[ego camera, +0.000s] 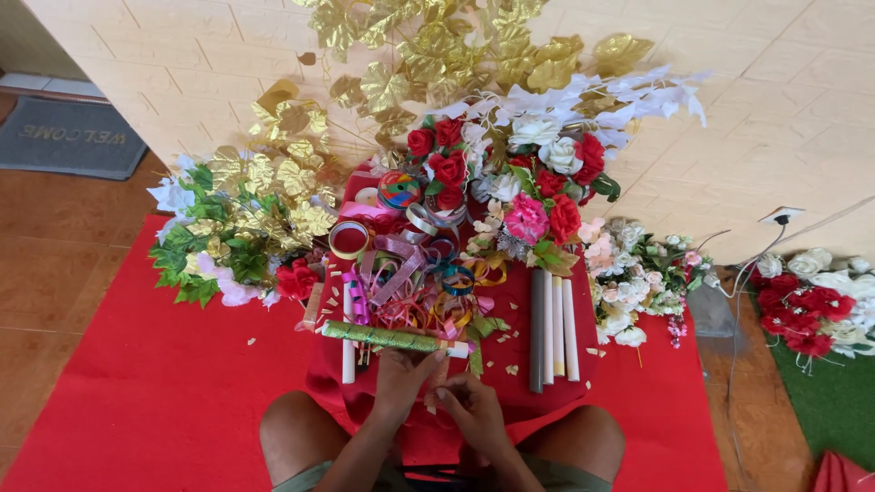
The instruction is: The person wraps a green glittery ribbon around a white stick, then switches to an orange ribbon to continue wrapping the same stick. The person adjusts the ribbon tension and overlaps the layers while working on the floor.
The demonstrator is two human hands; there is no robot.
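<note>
I sit on a red carpet (146, 392) with my knees apart. My left hand (402, 381) and my right hand (471, 407) meet over the red cloth (510, 346), fingers pinched on a small pale piece between them. What exactly they hold is too small to tell. Just beyond my left hand lies a tube wrapped in glittery green foil (383, 337). A white stick (347, 360) lies beside it.
A heap of coloured ribbon rolls (415, 273) lies ahead. White and grey tubes (554, 328) lie to the right. Artificial red, pink and white flowers (529, 191), gold leaves (273, 196) and green foliage surround them. A wall socket and cable (779, 219) are at right.
</note>
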